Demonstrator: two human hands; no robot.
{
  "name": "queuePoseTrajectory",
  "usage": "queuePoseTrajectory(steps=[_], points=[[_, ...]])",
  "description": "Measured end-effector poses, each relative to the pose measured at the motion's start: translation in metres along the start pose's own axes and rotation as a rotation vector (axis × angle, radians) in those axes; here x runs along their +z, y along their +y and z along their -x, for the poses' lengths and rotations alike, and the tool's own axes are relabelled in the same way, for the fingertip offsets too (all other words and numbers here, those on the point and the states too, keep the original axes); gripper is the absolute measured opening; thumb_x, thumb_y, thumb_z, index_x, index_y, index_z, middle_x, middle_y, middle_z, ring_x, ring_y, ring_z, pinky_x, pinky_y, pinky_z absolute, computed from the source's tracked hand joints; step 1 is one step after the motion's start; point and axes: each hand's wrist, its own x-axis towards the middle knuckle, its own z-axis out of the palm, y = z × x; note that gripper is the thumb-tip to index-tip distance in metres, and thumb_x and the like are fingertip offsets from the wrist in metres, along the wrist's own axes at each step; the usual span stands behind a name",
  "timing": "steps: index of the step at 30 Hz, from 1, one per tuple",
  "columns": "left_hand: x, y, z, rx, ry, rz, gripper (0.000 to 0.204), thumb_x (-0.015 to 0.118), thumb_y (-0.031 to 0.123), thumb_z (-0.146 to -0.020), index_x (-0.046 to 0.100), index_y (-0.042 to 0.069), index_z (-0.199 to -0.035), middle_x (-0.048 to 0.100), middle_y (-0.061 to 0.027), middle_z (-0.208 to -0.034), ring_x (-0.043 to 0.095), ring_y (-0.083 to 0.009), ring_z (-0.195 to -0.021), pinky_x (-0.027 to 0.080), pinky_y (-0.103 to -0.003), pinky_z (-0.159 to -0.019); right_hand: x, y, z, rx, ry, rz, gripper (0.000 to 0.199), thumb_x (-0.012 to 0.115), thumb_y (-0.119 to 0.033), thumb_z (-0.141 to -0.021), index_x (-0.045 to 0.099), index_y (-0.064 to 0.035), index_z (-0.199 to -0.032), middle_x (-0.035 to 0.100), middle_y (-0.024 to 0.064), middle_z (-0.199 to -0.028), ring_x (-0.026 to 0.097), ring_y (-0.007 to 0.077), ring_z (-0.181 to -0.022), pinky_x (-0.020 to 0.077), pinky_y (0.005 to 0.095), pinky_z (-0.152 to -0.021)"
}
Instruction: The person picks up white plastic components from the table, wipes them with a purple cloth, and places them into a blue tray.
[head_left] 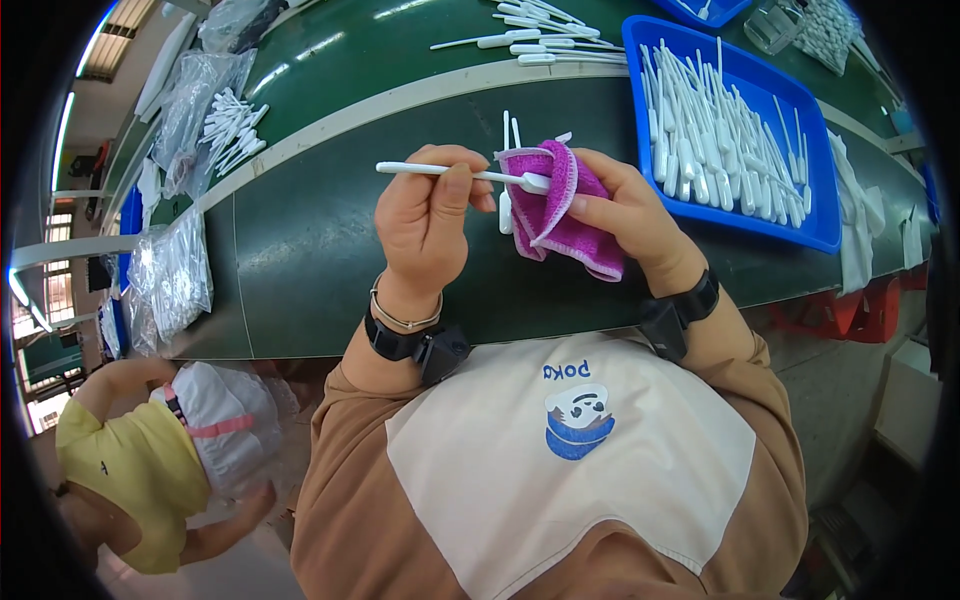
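Observation:
My left hand [430,215] pinches the thin shaft of a white plastic stick [455,173] between thumb and fingers. This stick lies almost level, and its thicker end sits in the folds of a magenta cloth [545,225] with a pale edge. Around that cloth, and the stick's thick end, my right hand [630,210] is closed. Two similar white sticks [505,215] rest on the dark green table behind my hands, partly hidden by the cloth.
To the right stands a blue tray [735,222] full of similar white sticks. More loose sticks [550,45] lie on the far green surface beyond a pale rail. Clear plastic bags [170,275] lie left. A person in a yellow top [135,480] is at lower left.

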Motion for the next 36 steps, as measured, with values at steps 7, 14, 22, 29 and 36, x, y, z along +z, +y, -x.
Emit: queuePoseTrajectory(steps=[7,14,22,29,36], points=[[0.009,-0.001,0.002,0.035,-0.045,-0.156,0.011,0.05,0.006,-0.084,0.055,-0.004,-0.083,0.054,-0.0064,-0.068,0.053,-0.0091,-0.057,0.043,-0.019,-0.05,0.007,0.011,-0.003,-0.057,0.06,0.181,0.035,0.052,-0.013,-0.081,0.045,-0.0021,-0.114,0.055,0.0055,-0.097,0.052,0.012,-0.089,0.0421,0.0241,-0.079],[0.019,-0.016,0.001,0.063,-0.07,-0.404,0.005,0.055,0.006,-0.079,0.057,0.002,-0.08,0.056,-0.0086,-0.068,0.054,-0.0182,-0.054,0.044,-0.025,-0.049,0.011,0.029,-0.009,-0.066,0.263,0.148,0.026,0.048,-0.017,-0.084,0.051,-0.0032,-0.106,0.056,0.0049,-0.092,0.052,0.0105,-0.082,0.0426,0.0231,-0.073],[0.013,-0.013,-0.001,0.257,-0.028,-0.425,0.006,0.053,0.007,-0.079,0.053,0.002,-0.077,0.055,-0.009,-0.067,0.055,-0.0189,-0.054,0.044,-0.029,-0.047,0.008,0.039,-0.005,-0.183,0.293,0.261,0.022,0.042,-0.009,-0.086,0.049,0.0007,-0.105,0.056,0.007,-0.091,0.053,0.0131,-0.081,0.0411,0.023,-0.071],[0.01,-0.009,0.002,-0.448,0.168,0.267,0.017,0.051,0.016,-0.084,0.051,0.001,-0.074,0.053,-0.0017,-0.06,0.05,-0.0054,-0.046,0.041,-0.017,-0.042,0.021,0.015,-0.003,-0.472,0.251,1.047,0.019,0.047,-0.002,-0.08,0.051,0.0004,-0.099,0.054,0.013,-0.086,0.053,0.024,-0.075,0.0407,0.0266,-0.069],[0.011,-0.012,-0.002,-0.479,0.162,0.337,0.017,0.05,0.014,-0.084,0.05,0.001,-0.074,0.052,-0.0015,-0.06,0.051,-0.0059,-0.047,0.042,-0.017,-0.042,0.024,0.014,-0.007,-0.431,0.28,0.941,0.016,0.049,-0.003,-0.081,0.053,-0.0001,-0.096,0.055,0.0098,-0.081,0.053,0.0194,-0.073,0.0409,0.026,-0.067]])
